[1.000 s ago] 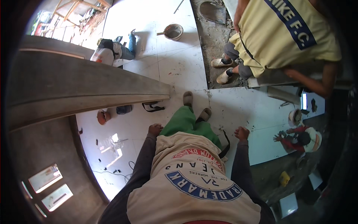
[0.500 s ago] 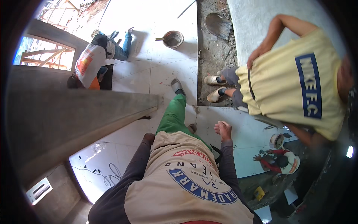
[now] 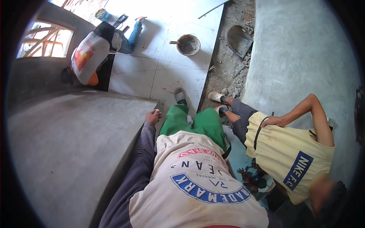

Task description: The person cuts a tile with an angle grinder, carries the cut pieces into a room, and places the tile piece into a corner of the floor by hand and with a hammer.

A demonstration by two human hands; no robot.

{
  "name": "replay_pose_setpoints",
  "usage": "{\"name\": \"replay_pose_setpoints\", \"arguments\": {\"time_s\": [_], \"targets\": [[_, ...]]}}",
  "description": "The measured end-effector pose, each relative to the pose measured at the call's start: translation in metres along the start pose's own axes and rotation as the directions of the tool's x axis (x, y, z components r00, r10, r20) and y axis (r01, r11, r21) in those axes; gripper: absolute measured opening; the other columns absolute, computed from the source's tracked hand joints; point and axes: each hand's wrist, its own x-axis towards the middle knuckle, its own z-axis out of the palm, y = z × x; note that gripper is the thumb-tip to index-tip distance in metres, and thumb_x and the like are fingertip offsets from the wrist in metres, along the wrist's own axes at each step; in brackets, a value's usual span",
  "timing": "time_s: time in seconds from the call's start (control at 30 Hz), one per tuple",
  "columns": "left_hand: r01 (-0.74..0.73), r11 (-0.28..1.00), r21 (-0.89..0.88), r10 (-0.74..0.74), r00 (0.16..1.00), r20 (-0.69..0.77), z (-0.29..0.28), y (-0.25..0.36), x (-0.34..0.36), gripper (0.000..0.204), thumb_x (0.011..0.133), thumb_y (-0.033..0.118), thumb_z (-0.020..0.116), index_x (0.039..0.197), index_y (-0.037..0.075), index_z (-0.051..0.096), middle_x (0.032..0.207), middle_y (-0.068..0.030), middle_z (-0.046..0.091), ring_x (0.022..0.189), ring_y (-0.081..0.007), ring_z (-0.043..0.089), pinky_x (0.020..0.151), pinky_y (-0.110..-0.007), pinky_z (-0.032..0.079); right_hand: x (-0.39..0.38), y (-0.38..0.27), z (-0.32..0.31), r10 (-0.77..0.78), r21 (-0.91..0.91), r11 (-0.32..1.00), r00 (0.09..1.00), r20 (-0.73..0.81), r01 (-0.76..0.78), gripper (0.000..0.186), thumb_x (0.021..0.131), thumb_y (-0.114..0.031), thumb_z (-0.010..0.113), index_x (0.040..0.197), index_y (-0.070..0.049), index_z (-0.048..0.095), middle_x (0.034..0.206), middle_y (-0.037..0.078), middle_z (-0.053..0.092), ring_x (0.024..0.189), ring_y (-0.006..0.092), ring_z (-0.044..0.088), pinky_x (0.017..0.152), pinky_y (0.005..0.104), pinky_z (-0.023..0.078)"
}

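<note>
My left hand (image 3: 153, 116) hangs ahead of my left hip, its fingers curled in with nothing visible in them. It is nearest to the end of a grey plastered wall (image 3: 87, 136). My right hand does not show; neither does most of that arm. Below me are my green trousers (image 3: 207, 125) and one grey shoe (image 3: 179, 94) on pale floor tiles (image 3: 175, 81). Farther ahead, a round bucket (image 3: 189, 45) holding grey material stands on the tiles, with a handle of some tool sticking out over its rim.
At the right a co-worker in a yellow top (image 3: 281, 148) stands by a strip of rubble (image 3: 228, 72), hand at waist. A dark rounded pan (image 3: 238, 40) lies in that strip. Another person in a white top (image 3: 89, 57) crouches at the far left. A third person (image 3: 260, 180) is low at right.
My view has shifted as I step forward. My left hand has swung forward, while my right hand has gone out of sight. The co-worker in yellow now appears lower in the picture.
</note>
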Motion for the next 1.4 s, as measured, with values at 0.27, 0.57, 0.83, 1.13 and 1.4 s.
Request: {"name": "replay_pose_setpoints", "arguments": {"time_s": [0.27, 0.57, 0.83, 1.13, 1.4], "targets": [[0.046, 0.988, -0.146, -0.038, 0.998, 0.056, -0.016, -0.008, 0.035, 0.037, 0.101, 0.03, 0.059, 0.122, 0.001, 0.067, 0.097, -0.0073, 0.075, 0.084, -0.0174, 0.073, 0.061, -0.028, 0.051, 0.11, -0.098, -0.118, 0.165, 0.259, 0.954, 0.985, -0.042, -0.149, 0.028, 0.088, -0.032, 0.064, 0.088, -0.005, 0.073, 0.085, 0.019, 0.073, 0.074, 0.0317, 0.072, 0.068, 0.0436, 0.057], [0.052, 0.943, -0.328, -0.047, 0.999, 0.022, 0.004, 0.0, 0.038, 0.041, 0.1, 0.024, 0.061, 0.127, -0.006, 0.059, 0.101, -0.0136, 0.073, 0.089, -0.0255, 0.073, 0.071, -0.038, 0.06, 0.205, -0.161, -0.2, 0.147, 0.279, 0.951, 0.988, -0.044, -0.129, 0.028, 0.087, -0.032, 0.064, 0.089, -0.006, 0.074, 0.088, 0.019, 0.074, 0.076, 0.0334, 0.072, 0.069, 0.0452, 0.057], [-0.074, 0.968, -0.24, 0.043, 0.99, -0.133, 0.067, 0.116, 0.076, 0.038, 0.1, 0.024, 0.061, 0.124, -0.005, 0.061, 0.107, -0.0156, 0.074, 0.089, -0.0251, 0.073, 0.074, -0.036, 0.06, 0.344, -0.202, -0.27, 0.119, 0.164, 0.978, 0.991, 0.067, -0.129, 0.028, 0.086, -0.032, 0.063, 0.09, -0.007, 0.075, 0.09, 0.019, 0.074, 0.078, 0.0349, 0.072, 0.071, 0.0466, 0.057], [0.146, 0.975, -0.168, -0.155, 0.987, -0.043, 0.206, 0.398, 0.193, 0.028, 0.101, 0.027, 0.061, 0.116, 0.003, 0.067, 0.098, -0.0089, 0.074, 0.079, -0.0168, 0.07, 0.062, -0.028, 0.053, 0.586, -0.217, -0.465, -0.132, -0.212, 0.967, 0.989, 0.062, 0.142, 0.029, 0.087, -0.03, 0.065, 0.094, -0.004, 0.075, 0.088, 0.015, 0.074, 0.075, 0.029, 0.071, 0.068, 0.0438, 0.057], [0.003, 0.983, -0.185, -0.043, 0.977, -0.21, 0.23, 0.516, 0.207, 0.031, 0.099, 0.024, 0.065, 0.115, -0.002, 0.07, 0.097, -0.009, 0.075, 0.08, -0.0157, 0.069, 0.071, -0.028, 0.055, 0.662, -0.404, -0.72, 0.258, 0.681, 0.717, 0.964, -0.065, -0.146, 0.037, 0.091, -0.026, 0.068, 0.109, 0.007, 0.069, 0.083, 0.011, 0.07, 0.064, 0.0162, 0.067, 0.052, 0.0291, 0.051]]}}
